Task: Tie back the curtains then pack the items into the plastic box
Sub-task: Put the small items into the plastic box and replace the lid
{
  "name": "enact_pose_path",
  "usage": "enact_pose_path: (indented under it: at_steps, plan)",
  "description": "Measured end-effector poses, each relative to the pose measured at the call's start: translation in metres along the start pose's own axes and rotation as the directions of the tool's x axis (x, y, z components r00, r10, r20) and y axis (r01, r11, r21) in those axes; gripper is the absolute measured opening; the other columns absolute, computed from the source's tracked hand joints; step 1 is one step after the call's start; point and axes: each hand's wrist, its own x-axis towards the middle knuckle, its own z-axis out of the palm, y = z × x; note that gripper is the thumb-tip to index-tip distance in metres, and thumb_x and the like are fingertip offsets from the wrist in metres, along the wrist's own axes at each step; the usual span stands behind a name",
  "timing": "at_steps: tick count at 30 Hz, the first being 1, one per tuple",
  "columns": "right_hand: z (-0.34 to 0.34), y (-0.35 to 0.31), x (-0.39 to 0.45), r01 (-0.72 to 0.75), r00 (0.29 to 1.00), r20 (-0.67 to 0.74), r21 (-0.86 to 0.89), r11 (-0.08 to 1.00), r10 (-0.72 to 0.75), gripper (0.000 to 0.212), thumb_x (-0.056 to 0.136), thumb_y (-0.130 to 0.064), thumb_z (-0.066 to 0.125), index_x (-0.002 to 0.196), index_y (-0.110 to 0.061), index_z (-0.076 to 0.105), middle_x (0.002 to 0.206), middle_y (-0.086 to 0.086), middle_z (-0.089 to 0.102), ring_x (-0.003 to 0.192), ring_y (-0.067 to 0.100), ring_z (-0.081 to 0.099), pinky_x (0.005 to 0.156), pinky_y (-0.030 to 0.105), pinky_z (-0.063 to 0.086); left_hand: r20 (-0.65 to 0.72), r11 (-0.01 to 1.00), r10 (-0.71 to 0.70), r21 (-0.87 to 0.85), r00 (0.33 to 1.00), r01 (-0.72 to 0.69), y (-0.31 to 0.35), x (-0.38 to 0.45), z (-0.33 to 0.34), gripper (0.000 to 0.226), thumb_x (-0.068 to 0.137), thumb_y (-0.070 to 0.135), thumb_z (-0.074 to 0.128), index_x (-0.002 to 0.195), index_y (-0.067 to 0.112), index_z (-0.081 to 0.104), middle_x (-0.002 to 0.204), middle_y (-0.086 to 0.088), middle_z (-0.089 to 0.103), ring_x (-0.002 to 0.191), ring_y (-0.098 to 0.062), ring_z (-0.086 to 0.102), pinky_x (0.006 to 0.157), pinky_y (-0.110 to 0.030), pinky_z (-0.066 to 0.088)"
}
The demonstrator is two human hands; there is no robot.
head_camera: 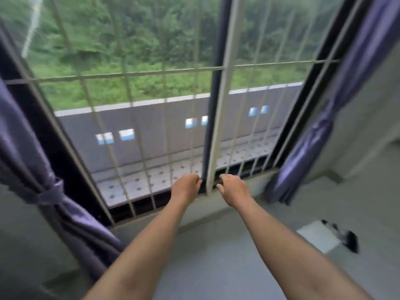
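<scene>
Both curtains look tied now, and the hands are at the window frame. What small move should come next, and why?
Probably take both hands off the window and turn toward the items to pack. The left curtain and the right curtain are each already cinched by a tie. The left hand and right hand hold neither curtain; their fingers curl at the window frame. No plastic box is in view.

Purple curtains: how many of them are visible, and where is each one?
2. One purple fabric curtain hangs at the left edge of the window, gathered by a tie. The other purple fabric curtain hangs at the right edge, also gathered. Both run out of frame.
</scene>
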Motion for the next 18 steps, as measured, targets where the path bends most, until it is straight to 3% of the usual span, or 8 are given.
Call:
enact_pose_path:
  at_steps: [6,14,16,18]
  plan:
    - [-0.057,0.133,-0.055,-0.22,0.968,-0.126,-0.019,0.975,0.216,0.038,0.097,-0.036,0.046,0.126,-0.012,0.05,0.129,0.009,0.057,0.121,0.03,0.049,0.096,0.038,0.041,0.031,0.961,0.276,-0.008,0.961,-0.276,0.153,0.026,0.048,0.027,0.094,0.029,0.046,0.088,0.012,0.066,0.096,-0.009,0.068,0.09,-0.031,0.062,0.073,-0.037,0.05]
    - [-0.077,0.264,-0.097,-0.456,0.874,-0.146,0.082,0.886,0.463,0.032,0.095,-0.034,0.049,0.119,-0.013,0.054,0.124,0.008,0.059,0.118,0.03,0.051,0.091,0.039,0.042,0.034,0.809,0.586,0.037,0.809,-0.587,0.284,0.059,0.109,0.028,0.088,0.025,0.047,0.091,0.009,0.069,0.101,-0.01,0.064,0.099,-0.033,0.059,0.079,-0.038,0.049]
    - [-0.074,0.299,-0.101,-0.5,0.851,-0.132,0.088,0.861,0.508,0.034,0.095,-0.035,0.048,0.122,-0.014,0.053,0.127,0.007,0.058,0.12,0.03,0.05,0.094,0.04,0.042,0.028,0.772,0.634,0.041,0.773,-0.635,0.31,0.075,0.129,0.042,0.085,0.031,0.037,0.093,0.007,0.071,0.107,-0.012,0.065,0.108,-0.033,0.057,0.089,-0.039,0.048]
    - [-0.069,0.33,-0.1,-0.54,0.829,-0.115,0.089,0.837,0.548,0.037,0.096,-0.036,0.047,0.125,-0.014,0.052,0.13,0.006,0.057,0.122,0.03,0.048,0.097,0.039,0.042,0.086,0.766,0.63,0.094,0.772,-0.636,0.333,0.092,0.151,0.039,0.091,0.031,0.041,0.112,0.009,0.065,0.133,-0.012,0.054,0.13,-0.032,0.042,0.107,-0.042,0.036]
